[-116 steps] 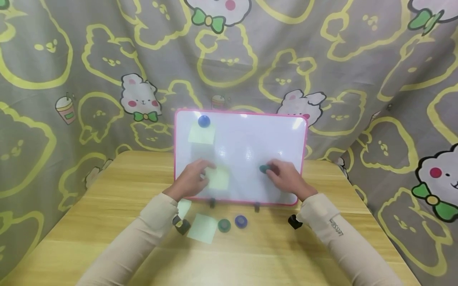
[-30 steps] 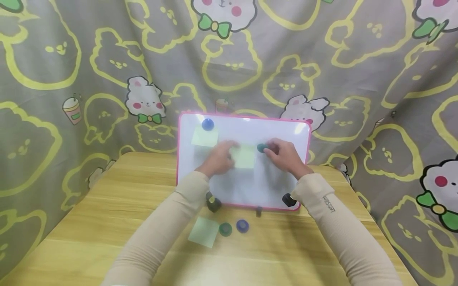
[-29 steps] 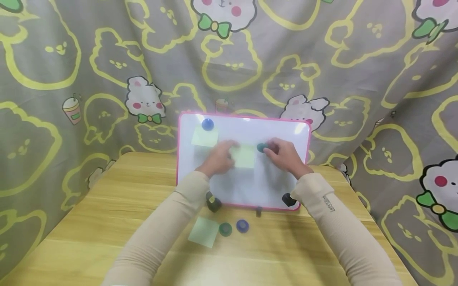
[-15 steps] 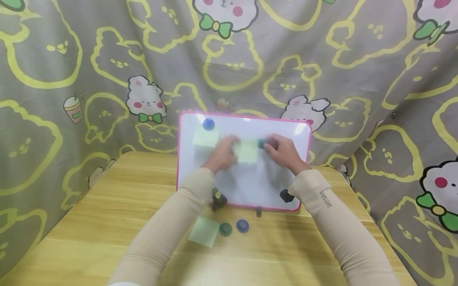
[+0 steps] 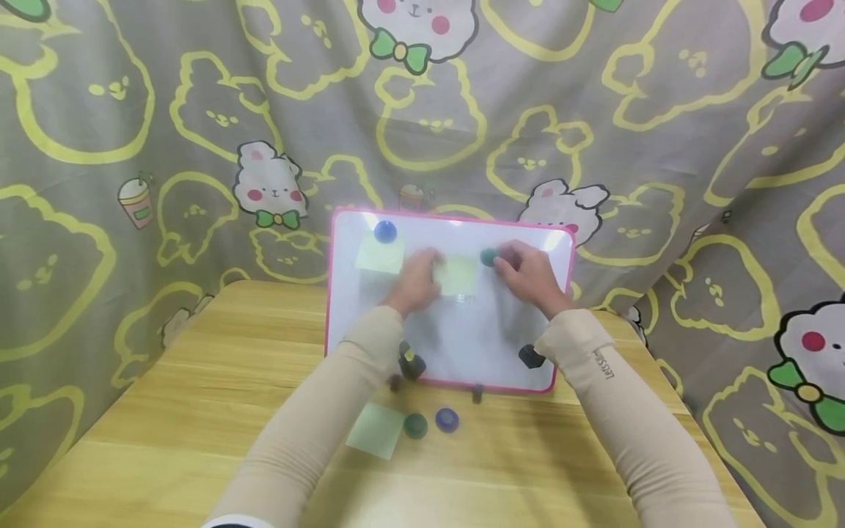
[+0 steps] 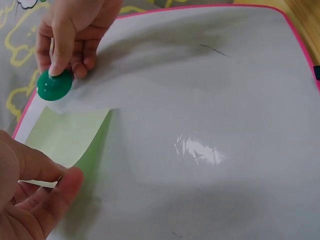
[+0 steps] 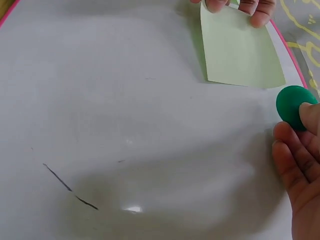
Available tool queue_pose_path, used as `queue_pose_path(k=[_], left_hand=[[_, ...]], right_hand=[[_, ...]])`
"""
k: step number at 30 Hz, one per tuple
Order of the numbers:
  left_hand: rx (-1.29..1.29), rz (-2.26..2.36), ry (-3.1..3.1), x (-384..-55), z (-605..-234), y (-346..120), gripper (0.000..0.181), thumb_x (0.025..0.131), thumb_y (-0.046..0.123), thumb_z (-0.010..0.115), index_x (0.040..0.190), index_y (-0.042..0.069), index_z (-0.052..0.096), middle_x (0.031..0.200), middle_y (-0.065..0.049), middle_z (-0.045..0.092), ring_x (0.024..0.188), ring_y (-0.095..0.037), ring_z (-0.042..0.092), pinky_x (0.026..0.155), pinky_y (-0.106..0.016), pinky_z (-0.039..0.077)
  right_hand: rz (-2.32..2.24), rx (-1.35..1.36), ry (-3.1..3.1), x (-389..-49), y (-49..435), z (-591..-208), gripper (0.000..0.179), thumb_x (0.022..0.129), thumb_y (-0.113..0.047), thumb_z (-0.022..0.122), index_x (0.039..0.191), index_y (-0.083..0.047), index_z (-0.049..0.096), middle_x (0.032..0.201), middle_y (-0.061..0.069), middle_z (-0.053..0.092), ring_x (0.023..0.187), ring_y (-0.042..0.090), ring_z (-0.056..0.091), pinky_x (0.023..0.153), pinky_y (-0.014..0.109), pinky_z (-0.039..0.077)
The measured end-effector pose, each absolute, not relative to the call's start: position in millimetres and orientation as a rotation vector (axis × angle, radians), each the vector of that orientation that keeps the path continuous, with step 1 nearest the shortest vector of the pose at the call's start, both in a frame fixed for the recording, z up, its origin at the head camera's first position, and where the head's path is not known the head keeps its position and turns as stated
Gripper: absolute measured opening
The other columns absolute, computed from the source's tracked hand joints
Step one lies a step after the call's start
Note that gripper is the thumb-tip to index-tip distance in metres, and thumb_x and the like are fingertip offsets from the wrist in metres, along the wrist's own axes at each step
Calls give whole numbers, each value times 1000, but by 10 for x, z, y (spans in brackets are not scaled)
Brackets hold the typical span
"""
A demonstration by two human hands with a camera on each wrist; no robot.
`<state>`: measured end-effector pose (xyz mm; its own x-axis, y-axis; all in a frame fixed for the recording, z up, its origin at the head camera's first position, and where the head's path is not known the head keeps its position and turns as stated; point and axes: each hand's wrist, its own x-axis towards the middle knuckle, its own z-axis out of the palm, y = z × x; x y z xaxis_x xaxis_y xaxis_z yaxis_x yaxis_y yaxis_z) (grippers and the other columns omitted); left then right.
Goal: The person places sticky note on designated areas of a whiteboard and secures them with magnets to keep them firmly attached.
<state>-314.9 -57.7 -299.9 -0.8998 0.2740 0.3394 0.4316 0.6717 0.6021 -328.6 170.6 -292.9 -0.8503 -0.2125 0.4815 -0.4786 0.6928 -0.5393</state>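
My left hand pinches a pale green sticky note by its left edge, between thumb and fingers. In the left wrist view the note lies close over the whiteboard, its near edge lifted and casting a shadow. My right hand holds a round green magnet between thumb and fingers, just right of the note's upper right corner. The right wrist view has this magnet close to the note's corner. At the board's upper left, a blue magnet sits at the top of another note.
The pink-framed whiteboard leans on the wooden table with small dark feet at its lower edge. In front lie a loose note, a green magnet and a blue magnet. A patterned curtain hangs behind.
Both hands have moved up the board, the left one also rightward, carrying the note from the lower left to the upper middle. The green magnet stays in the right hand.
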Motion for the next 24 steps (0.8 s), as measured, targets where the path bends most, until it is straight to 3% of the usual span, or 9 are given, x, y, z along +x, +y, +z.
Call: queue_pose_path(k=[11,24], left_hand=[[-574,-961,-2651,-3222,-2964,-490,50,74,-16,59,122,-4,55,119,-18,58,114,-31,52,103,-38,40],[-492,-948,-2732,-3232,-2840,-373,52,77,-14,60,127,0,53,126,-19,46,118,-30,46,104,-35,39]], right_hand=[[963,559,-2541,-3316,1653,-2807,25,95,-21,61,112,-3,62,99,13,63,88,28,56,80,43,50],[942,566,-2548,-3367,1510,-2687,26,94,-18,62,113,-1,62,98,17,63,87,30,56,80,44,50]])
